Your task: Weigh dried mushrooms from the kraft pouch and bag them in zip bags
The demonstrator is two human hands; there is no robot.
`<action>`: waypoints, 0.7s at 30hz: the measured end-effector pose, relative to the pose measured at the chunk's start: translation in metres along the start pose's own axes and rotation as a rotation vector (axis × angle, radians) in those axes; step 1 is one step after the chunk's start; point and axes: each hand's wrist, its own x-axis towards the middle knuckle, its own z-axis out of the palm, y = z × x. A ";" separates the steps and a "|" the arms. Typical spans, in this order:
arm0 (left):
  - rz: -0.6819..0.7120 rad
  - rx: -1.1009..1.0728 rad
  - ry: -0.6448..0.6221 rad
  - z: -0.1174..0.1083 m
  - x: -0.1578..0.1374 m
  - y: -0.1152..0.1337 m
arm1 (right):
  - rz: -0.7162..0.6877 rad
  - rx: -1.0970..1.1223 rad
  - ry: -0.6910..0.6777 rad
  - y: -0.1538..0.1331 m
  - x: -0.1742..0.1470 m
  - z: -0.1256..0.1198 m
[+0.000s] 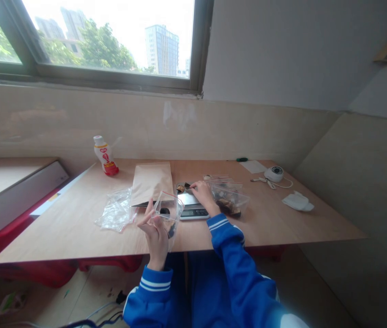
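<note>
My left hand (155,232) pinches a clear zip bag (173,214) and holds it up over the table's front part. Inside the bag show some dark and tan pieces. My right hand (203,193) reaches over a digital kitchen scale (187,199), its fingertips closed at a small dark piece (187,186) near the scale's far edge. Beside that lies a brownish piece (180,188), also on the scale. Just right of my right hand are several filled clear zip bags (231,196), one with brown, dark contents (227,207). The exact kind of these pieces is too small to tell.
A brown paper bag (152,182) lies behind my left hand, with empty clear plastic bags (116,209) to its left. Farther back stands a white and red bottle (106,156). At right are a small white device with a cable (274,174) and crumpled white tissue (297,201).
</note>
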 end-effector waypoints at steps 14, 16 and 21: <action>-0.037 0.003 0.032 -0.001 0.002 0.005 | -0.139 0.316 -0.006 -0.034 -0.003 -0.026; -0.040 0.010 0.027 -0.001 0.002 0.006 | -0.118 0.137 -0.022 -0.026 0.001 -0.004; -0.051 0.048 0.028 -0.005 0.002 0.003 | -0.097 -0.028 -0.077 -0.020 0.002 0.028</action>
